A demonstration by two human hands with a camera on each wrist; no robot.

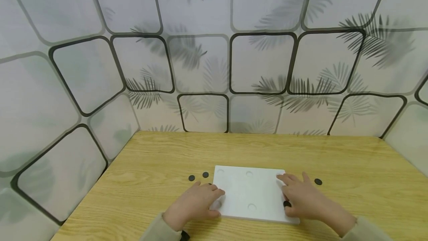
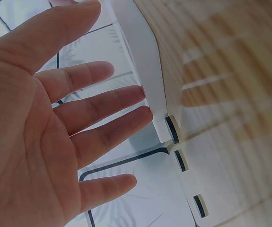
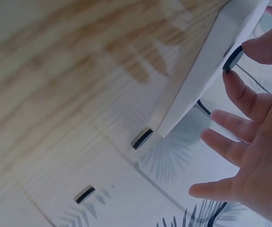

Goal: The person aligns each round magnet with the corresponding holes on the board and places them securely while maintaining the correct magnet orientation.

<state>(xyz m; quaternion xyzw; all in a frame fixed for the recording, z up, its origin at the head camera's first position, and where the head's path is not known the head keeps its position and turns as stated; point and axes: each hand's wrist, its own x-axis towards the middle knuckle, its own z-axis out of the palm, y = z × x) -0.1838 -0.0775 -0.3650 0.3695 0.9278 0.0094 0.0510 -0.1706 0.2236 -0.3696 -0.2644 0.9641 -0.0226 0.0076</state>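
Observation:
A flat white board with shallow round recesses lies on the table between both hands. My right hand is over the board's right edge. Thumb and index finger pinch a black disc by its rim, and the other fingers are spread. At the board's left edge is my left hand, palm down with fingers extended and nothing in its grasp. Its middle fingertips are right at the board's side in the left wrist view. Part of a black disc shows behind that hand.
Two more black discs, one nearer and one farther, lie left of the board. To its right lies another disc. The right wrist view shows a disc close to the board's corner. Patterned cloth walls border the wooden table.

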